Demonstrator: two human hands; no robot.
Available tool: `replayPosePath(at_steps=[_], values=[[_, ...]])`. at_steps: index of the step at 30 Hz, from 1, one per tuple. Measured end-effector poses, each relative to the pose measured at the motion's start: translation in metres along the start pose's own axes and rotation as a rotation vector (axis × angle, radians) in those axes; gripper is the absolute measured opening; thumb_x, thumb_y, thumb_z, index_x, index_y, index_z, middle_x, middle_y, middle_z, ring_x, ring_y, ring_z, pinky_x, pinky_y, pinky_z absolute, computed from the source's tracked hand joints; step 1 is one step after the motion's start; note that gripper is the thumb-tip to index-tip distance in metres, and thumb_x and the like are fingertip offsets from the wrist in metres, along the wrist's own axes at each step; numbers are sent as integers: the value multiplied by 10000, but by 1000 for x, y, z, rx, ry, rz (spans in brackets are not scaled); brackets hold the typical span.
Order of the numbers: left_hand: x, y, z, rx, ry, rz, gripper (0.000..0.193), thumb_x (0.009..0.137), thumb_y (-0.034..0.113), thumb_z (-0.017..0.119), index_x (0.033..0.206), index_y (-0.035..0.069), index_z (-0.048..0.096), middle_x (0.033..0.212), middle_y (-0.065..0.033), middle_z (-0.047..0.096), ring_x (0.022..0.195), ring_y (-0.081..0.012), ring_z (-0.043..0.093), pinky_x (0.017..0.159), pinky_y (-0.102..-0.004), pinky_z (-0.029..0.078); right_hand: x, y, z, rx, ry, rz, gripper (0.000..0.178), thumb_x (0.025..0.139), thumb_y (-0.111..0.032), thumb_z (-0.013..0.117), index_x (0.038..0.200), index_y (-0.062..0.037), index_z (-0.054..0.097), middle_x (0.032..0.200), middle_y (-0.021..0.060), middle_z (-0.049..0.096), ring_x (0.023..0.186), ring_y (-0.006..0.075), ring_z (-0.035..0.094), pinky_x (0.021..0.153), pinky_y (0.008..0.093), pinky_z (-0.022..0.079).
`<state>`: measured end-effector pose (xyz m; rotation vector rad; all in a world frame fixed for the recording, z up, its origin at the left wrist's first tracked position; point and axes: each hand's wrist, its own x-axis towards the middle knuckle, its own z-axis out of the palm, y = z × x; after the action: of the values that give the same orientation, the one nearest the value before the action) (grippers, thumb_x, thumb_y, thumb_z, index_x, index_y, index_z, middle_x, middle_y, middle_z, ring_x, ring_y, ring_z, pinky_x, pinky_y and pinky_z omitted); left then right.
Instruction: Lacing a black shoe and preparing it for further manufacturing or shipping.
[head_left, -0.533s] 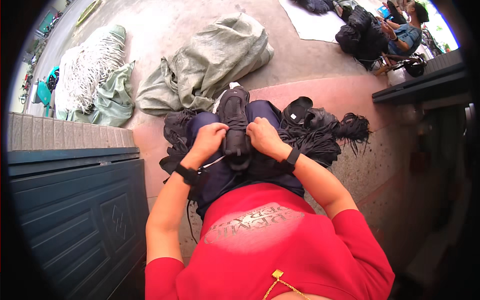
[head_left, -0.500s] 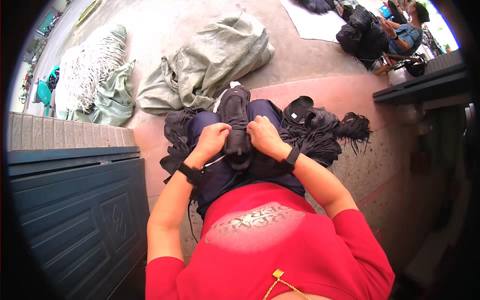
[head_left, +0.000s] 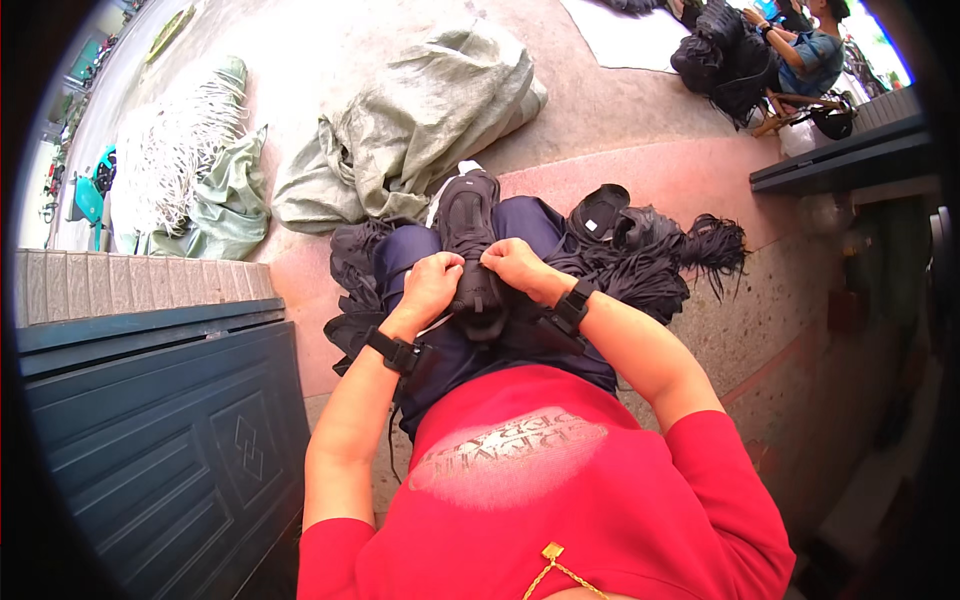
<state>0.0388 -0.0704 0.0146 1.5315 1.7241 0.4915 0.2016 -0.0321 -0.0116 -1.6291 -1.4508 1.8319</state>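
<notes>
A black sneaker point(head_left: 466, 212) with a white edge lies lengthwise across my lap, toe pointing away and heel end toward me. My left hand point(head_left: 432, 284) is closed in a pinch at the left side of its lacing area. Opposite it, my right hand point(head_left: 526, 270) pinches at the right side, fingertips close to the laces. Whatever thin part sits between the fingers is too small to make out. Beside my right thigh is a pile of black shoe uppers and black laces point(head_left: 630, 270); more black pieces point(head_left: 355, 265) lie beside my left thigh.
Ahead on the floor rests a grey-green woven sack point(head_left: 410, 120). Further left is a heap of white laces point(head_left: 185, 150) on green sacking. Dark panelled doors point(head_left: 170, 420) flank me at left and right point(head_left: 845, 160). A seated person point(head_left: 810, 60) works at far right by black bundles point(head_left: 725, 60).
My right hand has shifted slightly left and down over the sneaker, nearer the left hand. The left hand stays at its side, moved slightly. The far person's arms have moved.
</notes>
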Motion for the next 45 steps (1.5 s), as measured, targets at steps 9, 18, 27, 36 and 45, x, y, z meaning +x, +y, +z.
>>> replayPosePath(at_steps=[9, 18, 27, 36, 45], values=[[13, -5, 0, -222, -174, -56, 203, 759, 120, 546, 885, -18, 626, 837, -181, 628, 791, -244, 618, 710, -313, 463, -4, 8, 2, -73, 102, -271, 188, 716, -110, 644, 860, 10, 641, 725, 103, 640, 648, 139, 598, 620, 284, 465], [11, -2, -2, -230, -191, -74, 193, 780, 67, 529, 910, -51, 610, 835, -134, 628, 779, -184, 591, 707, -282, 455, -15, -3, 0, -503, 200, -520, 196, 748, -54, 534, 935, -1, 554, 830, 203, 604, 824, 369, 572, 734, 415, 454], [11, 9, -7, -222, -256, -77, 181, 795, 84, 543, 909, -41, 609, 824, -109, 628, 758, -155, 581, 689, -270, 454, -8, -6, 2, -216, 126, -475, 201, 767, -61, 504, 950, 18, 531, 876, 216, 596, 871, 355, 573, 747, 403, 453], [0, 37, -51, -598, -182, 58, 170, 853, 165, 546, 862, 1, 591, 732, 2, 558, 679, -71, 494, 645, -218, 414, -26, -38, -40, -616, -59, -309, 349, 684, -242, 680, 943, -24, 595, 883, 167, 619, 862, 299, 590, 730, 360, 455], [-1, 6, -34, -625, -309, -152, 281, 837, 111, 512, 1089, -14, 501, 799, -20, 561, 701, -77, 510, 652, -210, 409, -22, -42, -38, -13, -30, -274, 233, 851, -220, 545, 873, -10, 643, 619, -21, 553, 548, 33, 470, 493, 191, 376]])
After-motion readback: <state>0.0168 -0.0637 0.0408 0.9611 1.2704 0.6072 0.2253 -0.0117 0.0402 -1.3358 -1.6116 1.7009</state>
